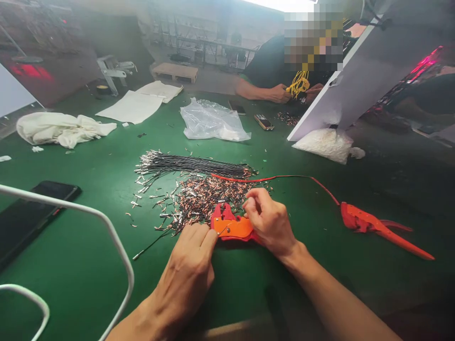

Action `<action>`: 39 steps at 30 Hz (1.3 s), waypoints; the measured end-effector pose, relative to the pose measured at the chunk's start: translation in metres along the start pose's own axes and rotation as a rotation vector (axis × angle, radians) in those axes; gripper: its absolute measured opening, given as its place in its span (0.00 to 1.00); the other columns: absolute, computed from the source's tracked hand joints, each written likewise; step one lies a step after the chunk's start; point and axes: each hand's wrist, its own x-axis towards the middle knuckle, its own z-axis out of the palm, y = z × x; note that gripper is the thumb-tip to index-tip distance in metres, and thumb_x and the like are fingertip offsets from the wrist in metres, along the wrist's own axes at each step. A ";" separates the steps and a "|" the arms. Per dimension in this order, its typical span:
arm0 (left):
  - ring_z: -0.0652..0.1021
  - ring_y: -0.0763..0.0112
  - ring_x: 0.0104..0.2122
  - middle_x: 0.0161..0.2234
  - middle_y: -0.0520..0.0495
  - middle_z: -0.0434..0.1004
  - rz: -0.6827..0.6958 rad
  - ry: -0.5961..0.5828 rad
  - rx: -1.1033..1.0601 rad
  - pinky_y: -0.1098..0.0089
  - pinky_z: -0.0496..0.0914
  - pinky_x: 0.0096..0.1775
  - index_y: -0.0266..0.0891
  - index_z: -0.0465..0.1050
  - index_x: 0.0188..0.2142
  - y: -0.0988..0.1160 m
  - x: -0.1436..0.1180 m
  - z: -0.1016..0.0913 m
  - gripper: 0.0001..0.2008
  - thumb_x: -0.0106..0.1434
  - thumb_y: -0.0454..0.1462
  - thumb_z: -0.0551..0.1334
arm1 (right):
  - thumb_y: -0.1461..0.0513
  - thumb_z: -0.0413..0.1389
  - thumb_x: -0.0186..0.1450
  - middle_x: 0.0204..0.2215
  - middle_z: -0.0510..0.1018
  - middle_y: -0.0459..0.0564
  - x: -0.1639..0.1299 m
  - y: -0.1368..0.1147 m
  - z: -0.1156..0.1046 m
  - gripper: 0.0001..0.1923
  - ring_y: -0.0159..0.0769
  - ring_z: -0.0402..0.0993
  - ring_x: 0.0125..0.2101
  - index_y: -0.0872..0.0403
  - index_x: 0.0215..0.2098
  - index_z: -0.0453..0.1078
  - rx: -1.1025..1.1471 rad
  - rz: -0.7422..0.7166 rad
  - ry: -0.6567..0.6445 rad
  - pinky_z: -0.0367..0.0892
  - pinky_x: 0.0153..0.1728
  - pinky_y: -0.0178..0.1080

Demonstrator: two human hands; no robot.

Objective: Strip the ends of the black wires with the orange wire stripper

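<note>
Pinching a thin wire [156, 242], left hand [188, 270] and right hand [270, 220] grip the orange stripper [232, 227] beside open green table [320, 274].

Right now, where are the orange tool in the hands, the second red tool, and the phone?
orange tool [235, 228], head view, flat body.
red tool [366, 222], head view, head end.
phone [31, 208], head view, dark screen.

Two hands at an orange wire stripper

Left hand [190, 265] pinches a thin wire into the stripper [232, 226] (jaws facing the terminal pile [202, 196]); right hand [268, 220] grips its handle.
</note>
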 end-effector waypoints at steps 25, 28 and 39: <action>0.70 0.64 0.32 0.28 0.49 0.77 0.059 0.205 0.206 0.63 0.65 0.37 0.39 0.71 0.36 -0.016 0.009 -0.014 0.07 0.60 0.27 0.64 | 0.58 0.71 0.49 0.43 0.72 0.51 -0.006 0.019 -0.068 0.34 0.46 0.68 0.43 0.50 0.52 0.66 0.029 -0.042 -0.738 0.70 0.43 0.47; 0.70 0.65 0.31 0.28 0.49 0.77 0.083 0.214 0.182 0.64 0.65 0.37 0.38 0.71 0.36 -0.013 0.007 -0.015 0.07 0.59 0.27 0.64 | 0.67 0.61 0.58 0.38 0.72 0.50 -0.004 0.018 -0.061 0.19 0.43 0.68 0.39 0.51 0.47 0.67 0.015 -0.064 -0.662 0.69 0.40 0.45; 0.70 0.75 0.23 0.23 0.53 0.73 0.106 0.218 0.088 0.72 0.63 0.28 0.38 0.71 0.40 -0.015 0.003 -0.011 0.06 0.63 0.29 0.62 | 0.56 0.44 0.68 0.37 0.77 0.54 0.012 0.022 -0.060 0.16 0.43 0.77 0.35 0.54 0.46 0.67 1.170 0.605 -0.343 0.75 0.37 0.48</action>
